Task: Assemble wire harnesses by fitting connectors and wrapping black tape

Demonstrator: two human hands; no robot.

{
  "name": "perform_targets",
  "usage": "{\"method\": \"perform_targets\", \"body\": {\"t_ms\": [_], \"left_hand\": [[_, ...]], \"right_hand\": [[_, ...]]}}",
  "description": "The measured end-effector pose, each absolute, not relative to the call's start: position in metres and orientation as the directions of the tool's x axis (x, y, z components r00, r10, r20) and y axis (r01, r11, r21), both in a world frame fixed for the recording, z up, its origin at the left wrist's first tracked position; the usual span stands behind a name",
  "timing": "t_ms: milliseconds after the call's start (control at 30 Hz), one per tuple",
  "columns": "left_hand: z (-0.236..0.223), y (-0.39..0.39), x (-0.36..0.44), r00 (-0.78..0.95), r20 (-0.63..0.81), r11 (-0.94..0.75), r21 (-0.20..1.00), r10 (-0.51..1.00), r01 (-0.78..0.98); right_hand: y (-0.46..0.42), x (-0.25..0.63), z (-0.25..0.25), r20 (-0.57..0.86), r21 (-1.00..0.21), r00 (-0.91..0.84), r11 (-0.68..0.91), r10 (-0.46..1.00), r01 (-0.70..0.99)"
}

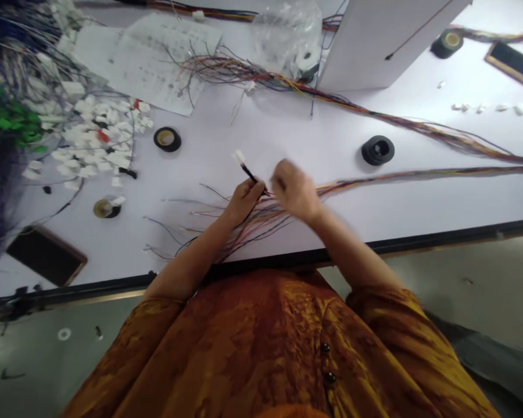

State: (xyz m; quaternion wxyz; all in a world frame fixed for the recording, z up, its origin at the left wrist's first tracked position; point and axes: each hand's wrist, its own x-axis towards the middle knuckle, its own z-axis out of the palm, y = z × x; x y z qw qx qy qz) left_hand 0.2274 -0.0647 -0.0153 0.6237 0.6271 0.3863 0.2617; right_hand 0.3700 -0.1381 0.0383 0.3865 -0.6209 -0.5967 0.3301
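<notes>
My left hand [245, 200] is closed in a pinch on a black-wrapped wire lead [248, 172]. A white plastic connector [239, 157] tips the lead, pointing up and away from me. Just to the right, my right hand [295, 188] is curled and blurred by motion; whatever its fingers hold cannot be made out. Beneath both hands runs a bundle of coloured wires [353, 182], its loose ends fanning out to the left under my left forearm.
A second wire bundle [331, 100] lies farther back. Rolls of black tape [378, 151] [168, 139] rest on the table. White connectors [100, 136], green connectors [9, 119], paper sheets [157, 64] and a phone [47, 255] lie left. A white box-like panel [375, 46] stands behind.
</notes>
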Motion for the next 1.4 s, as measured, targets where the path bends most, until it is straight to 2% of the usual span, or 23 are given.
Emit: {"method": "perform_targets", "body": {"t_ms": [100, 167, 200, 300, 367, 433, 533, 667, 767, 867, 967, 1067, 1133, 1300, 1400], "left_hand": [[-0.009, -0.07, 0.216, 0.606, -0.165, 0.118, 0.986, 0.778, 0.116], [-0.004, -0.071, 0.21, 0.597, -0.138, 0.098, 0.99, 0.79, 0.1], [-0.003, -0.071, 0.208, 0.593, -0.113, 0.067, 0.993, 0.798, 0.098], [0.001, -0.068, 0.206, 0.575, 0.038, -0.14, 0.981, 0.817, 0.134], [0.003, -0.065, 0.206, 0.564, 0.142, -0.292, 0.939, 0.813, 0.185], [0.005, -0.063, 0.207, 0.565, 0.184, -0.364, 0.904, 0.804, 0.224], [0.008, -0.058, 0.21, 0.584, 0.174, -0.372, 0.898, 0.793, 0.237], [0.014, -0.046, 0.214, 0.629, 0.162, -0.4, 0.879, 0.761, 0.258], [0.022, -0.035, 0.208, 0.703, 0.096, -0.459, 0.818, 0.704, 0.347], [0.034, -0.03, 0.195, 0.741, 0.063, -0.59, 0.652, 0.668, 0.477], [0.04, -0.04, 0.189, 0.696, 0.208, -0.686, 0.501, 0.687, 0.527], [0.031, -0.064, 0.199, 0.727, 0.348, -0.785, 0.455, 0.592, 0.421], [0.017, -0.077, 0.21, 0.793, 0.319, -0.829, 0.417, 0.518, 0.374], [-0.016, -0.084, 0.209, 0.782, 0.169, -0.778, 0.35, 0.6, 0.522], [-0.022, -0.086, 0.173, 0.78, 0.172, -0.771, 0.381, 0.602, 0.511]], "right_hand": [[-0.103, 0.43, 0.022, 0.156, -0.741, 0.221, -0.034, 0.963, 0.671], [-0.09, 0.447, 0.015, 0.237, -0.685, 0.233, -0.008, 0.943, 0.729], [-0.088, 0.447, 0.013, 0.247, -0.7, 0.197, 0.034, 0.949, 0.713], [-0.093, 0.425, 0.012, 0.134, -0.864, -0.053, 0.143, 0.99, 0.483], [-0.099, 0.408, 0.014, 0.034, -0.946, -0.217, 0.101, 0.976, 0.307], [-0.103, 0.397, 0.014, -0.007, -0.974, -0.262, 0.052, 0.965, 0.221], [-0.105, 0.389, 0.01, 0.046, -0.96, -0.165, 0.09, 0.985, 0.267], [-0.107, 0.379, 0.003, 0.19, -0.811, -0.078, 0.201, 0.979, 0.55], [-0.105, 0.373, 0.001, 0.231, -0.746, -0.022, 0.191, 0.973, 0.638], [-0.098, 0.372, 0.0, 0.214, -0.81, 0.112, 0.112, 0.97, 0.575], [-0.087, 0.375, -0.001, 0.081, -0.922, 0.248, -0.023, 0.965, 0.388], [-0.078, 0.377, 0.0, -0.015, -0.974, 0.299, -0.081, 0.954, 0.21], [-0.073, 0.379, 0.001, -0.019, -0.983, 0.298, -0.072, 0.954, 0.169], [-0.061, 0.394, 0.007, -0.088, -0.992, 0.279, -0.109, 0.956, 0.061], [-0.046, 0.409, 0.003, -0.01, -0.998, 0.359, -0.032, 0.933, 0.056]]}}
